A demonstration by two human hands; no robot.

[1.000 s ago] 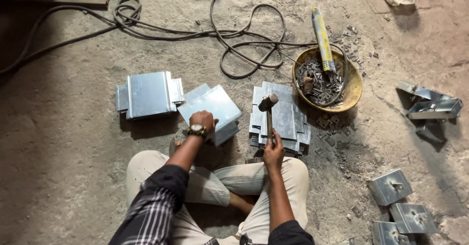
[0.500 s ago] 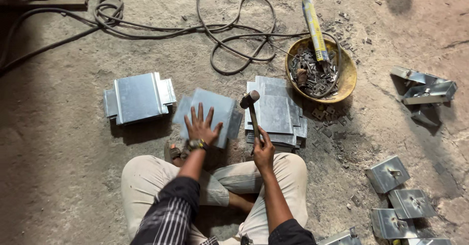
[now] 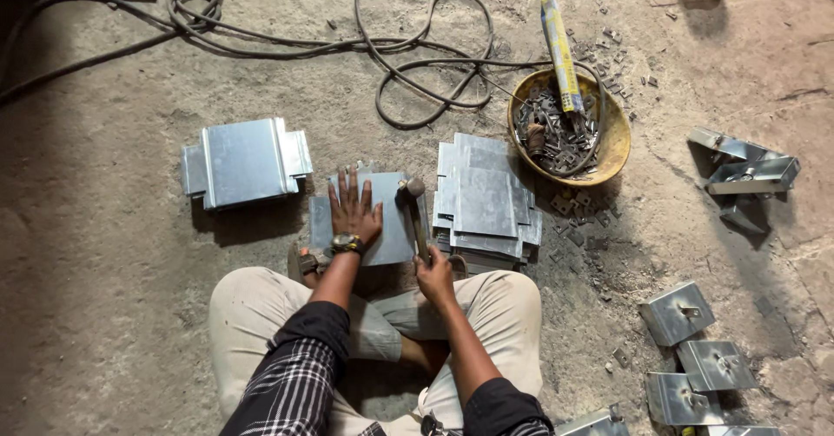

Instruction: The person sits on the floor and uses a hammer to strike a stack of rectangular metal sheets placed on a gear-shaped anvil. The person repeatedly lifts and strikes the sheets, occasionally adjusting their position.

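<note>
head camera looks steeply down

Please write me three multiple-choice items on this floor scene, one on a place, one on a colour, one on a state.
1. Where does the left hand rest?
A. flat on the grey sheet-metal plate
B. in the bowl
C. on the cable

2. What colour is the round metal bowl of small parts?
A. blue
B. yellow
C. white

3. How is the wooden-handled hammer held?
A. lying loose on the floor
B. gripped by the right hand, head over the plate
C. hanging from the black cable

Answers: 1 A, the fingers are spread on the plate; 2 B, its rim shows yellow; 3 B, the fingers wrap the handle.
</note>
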